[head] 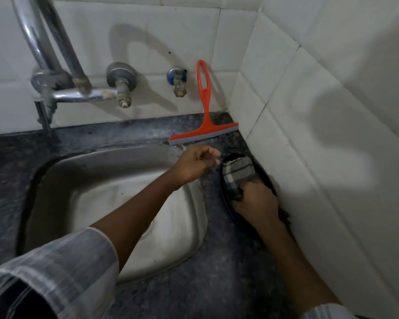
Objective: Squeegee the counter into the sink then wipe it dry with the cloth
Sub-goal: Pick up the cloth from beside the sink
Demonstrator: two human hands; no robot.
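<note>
An orange squeegee [204,104] leans upright against the tiled back wall, its grey blade resting on the dark counter [228,261] by the sink's far right corner. A checked grey cloth [236,173] lies in a black dish [263,178] on the counter near the right wall. My right hand [257,201] presses down on the cloth's near end and grips it. My left hand [196,163] hovers over the steel sink [97,192] rim, fingers loosely curled, holding nothing, just below the squeegee blade.
A chrome tap [55,72] with curved pipes and two wall valves [121,81] stand behind the sink. White tiled walls close the back and the right side. The counter strip between sink and right wall is narrow.
</note>
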